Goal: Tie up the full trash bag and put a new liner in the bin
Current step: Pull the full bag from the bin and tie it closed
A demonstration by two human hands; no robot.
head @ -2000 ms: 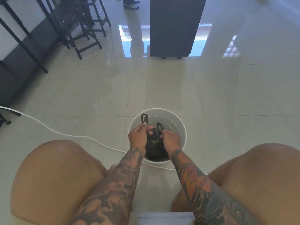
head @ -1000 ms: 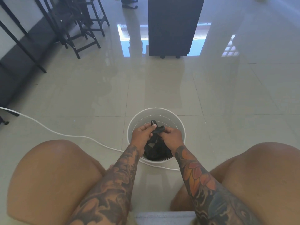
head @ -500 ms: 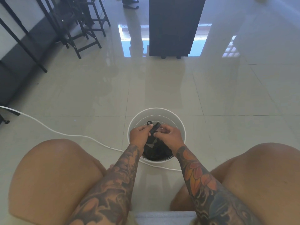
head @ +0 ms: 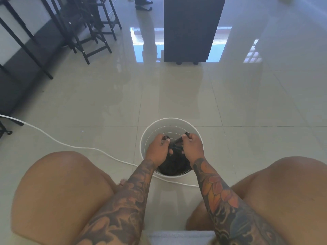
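Note:
A white round bin point(head: 170, 121) stands on the tiled floor between my knees. Inside it sits a black trash bag point(head: 174, 164), bunched at the top. My left hand point(head: 158, 149) grips one black handle of the bag over the bin's left side. My right hand point(head: 192, 147) grips the other handle over the right side. A taut strip of black plastic runs between the two fists. The bag's lower part is partly hidden by my wrists.
A white cable point(head: 74, 147) snakes across the floor from the left and passes under the bin's near side. Black stools and table legs point(head: 85, 32) crowd the far left. A dark cabinet point(head: 189, 29) stands straight ahead. Someone's feet point(head: 142, 3) show at the top.
Earlier both hands worked the handles together over the bin's middle. Now they have drawn apart to the left and right, stretching the black plastic between them.

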